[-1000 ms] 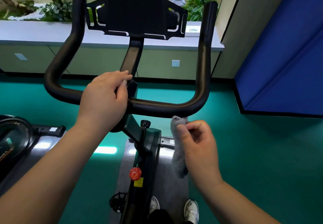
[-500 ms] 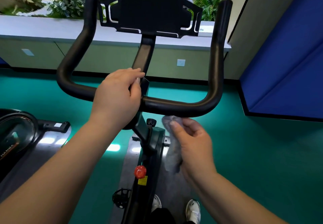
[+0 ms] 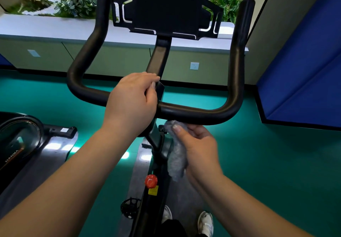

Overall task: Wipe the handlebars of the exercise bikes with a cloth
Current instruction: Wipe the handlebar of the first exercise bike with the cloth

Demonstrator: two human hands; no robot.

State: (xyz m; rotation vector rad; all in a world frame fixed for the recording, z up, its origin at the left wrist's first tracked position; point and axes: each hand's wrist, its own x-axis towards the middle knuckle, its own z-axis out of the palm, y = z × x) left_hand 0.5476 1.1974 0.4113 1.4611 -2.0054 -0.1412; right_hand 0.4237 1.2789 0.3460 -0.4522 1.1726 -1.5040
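Handlebar (image 3: 193,114) is being steadied by the left hand (image 3: 132,101), curled over its middle, while the right hand (image 3: 198,144) is pinching a grey cloth (image 3: 176,155) against its underside, just right of centre, for wiping.

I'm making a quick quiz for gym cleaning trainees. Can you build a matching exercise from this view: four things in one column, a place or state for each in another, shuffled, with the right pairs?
Things:
1. left hand
2. grey cloth
3. red knob
4. blue mat

Places or states:
A. on the bike frame, low, above a yellow label
B. against the wall at the right
C. on the middle of the handlebar
D. held by the right hand just under the handlebar

Pairs: 1-C, 2-D, 3-A, 4-B
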